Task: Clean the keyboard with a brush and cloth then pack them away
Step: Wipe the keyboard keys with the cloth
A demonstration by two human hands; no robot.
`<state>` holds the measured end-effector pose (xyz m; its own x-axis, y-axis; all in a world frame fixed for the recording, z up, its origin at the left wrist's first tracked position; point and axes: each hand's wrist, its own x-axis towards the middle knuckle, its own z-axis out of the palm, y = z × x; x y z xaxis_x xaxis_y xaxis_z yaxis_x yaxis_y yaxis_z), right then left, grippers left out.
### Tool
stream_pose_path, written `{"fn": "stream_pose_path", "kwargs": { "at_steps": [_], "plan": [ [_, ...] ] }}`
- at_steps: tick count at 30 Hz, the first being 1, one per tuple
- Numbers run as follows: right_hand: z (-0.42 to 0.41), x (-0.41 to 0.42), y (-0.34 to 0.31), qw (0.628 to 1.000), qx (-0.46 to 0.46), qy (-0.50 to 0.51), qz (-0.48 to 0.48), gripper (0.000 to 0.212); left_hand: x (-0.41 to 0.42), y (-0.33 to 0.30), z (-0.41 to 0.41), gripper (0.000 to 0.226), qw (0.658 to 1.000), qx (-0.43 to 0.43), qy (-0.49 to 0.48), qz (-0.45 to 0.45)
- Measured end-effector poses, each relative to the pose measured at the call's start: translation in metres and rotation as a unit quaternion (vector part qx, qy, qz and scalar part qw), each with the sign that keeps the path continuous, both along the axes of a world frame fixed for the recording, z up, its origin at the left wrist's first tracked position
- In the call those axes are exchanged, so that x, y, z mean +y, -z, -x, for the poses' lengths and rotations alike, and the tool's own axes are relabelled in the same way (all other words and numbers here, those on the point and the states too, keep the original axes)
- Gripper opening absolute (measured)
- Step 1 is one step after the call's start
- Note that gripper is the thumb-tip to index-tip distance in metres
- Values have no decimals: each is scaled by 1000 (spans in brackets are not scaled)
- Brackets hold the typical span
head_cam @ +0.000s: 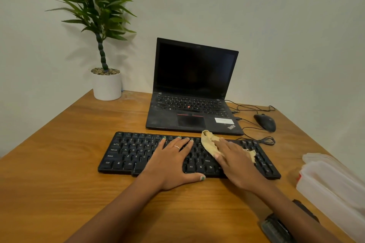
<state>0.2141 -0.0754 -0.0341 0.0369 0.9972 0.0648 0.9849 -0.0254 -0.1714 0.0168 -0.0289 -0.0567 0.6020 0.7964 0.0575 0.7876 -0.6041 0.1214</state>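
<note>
left hand (pixel 173 162) lies flat on the middle of the black keyboard (pixel 126 154), fingers straight and spread, holding nothing. right hand (pixel 235 161) is just beside it, pressing the yellow cloth (pixel 209 142) down on the keys with flat fingers; the cloth pokes out on both sides of that hand. the brush (pixel 274 227) sits on the wooden desk (pixel 59 163) near the right forearm, partly hidden under it. a translucent plastic box (pixel 331 187) is further right. beyond the hands: an open laptop (pixel 194 89), a mouse (pixel 264 122), a potted plant (pixel 106 83).
</note>
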Motion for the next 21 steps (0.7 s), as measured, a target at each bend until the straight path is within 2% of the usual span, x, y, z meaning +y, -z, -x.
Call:
{"fn": "stream_pose_path", "kwargs": {
  "at_steps": [3,5,10,13,15,17,19,21],
  "plan": [
    [1,-6,-4,996,-6,-26,-80,40,-1,0,1,101,1000,0,1,-2],
    [0,-13,-10,996,8,-47,-80,41,-1,-1,1,100,1000,-1,3,-6],
    [5,-60,-30,982,156,-87,-66,35,-1,0,1,100,1000,4,6,-5],
    [13,-90,-27,973,157,-158,54,35,-1,1,2,97,1000,-1,15,-14],
    [13,-100,-20,958,114,-214,154,33,-2,0,3,97,999,-41,20,-15],
    [8,-104,-22,952,97,-216,195,41,-3,-4,7,96,996,-83,15,-28],
    [-2,-107,-33,962,120,-173,174,52,-5,-8,16,96,992,-114,-5,-51],
    [-17,-105,-41,978,118,-140,98,61,-8,-11,29,101,988,-131,-39,-74]
  ]
}}
